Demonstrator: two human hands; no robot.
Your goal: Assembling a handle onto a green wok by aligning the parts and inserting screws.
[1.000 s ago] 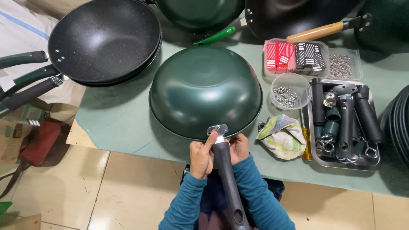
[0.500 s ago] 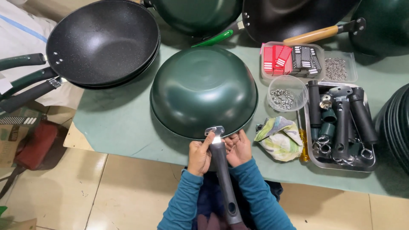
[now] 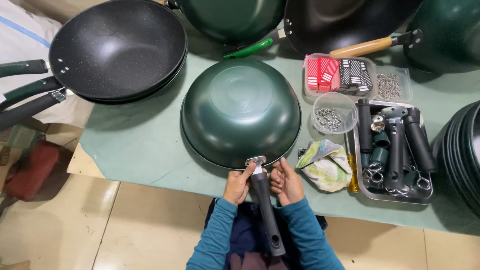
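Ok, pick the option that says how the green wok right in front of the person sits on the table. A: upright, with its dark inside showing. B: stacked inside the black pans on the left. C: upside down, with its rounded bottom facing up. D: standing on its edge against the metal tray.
C: the green wok lies dome-up on the table, its flat base on top, while the left hand and right hand grip the black handle at its near rim.

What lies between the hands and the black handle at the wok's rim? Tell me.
Nothing visible. The left hand and right hand both already touch the black handle, beside its metal bracket at the upturned green wok.
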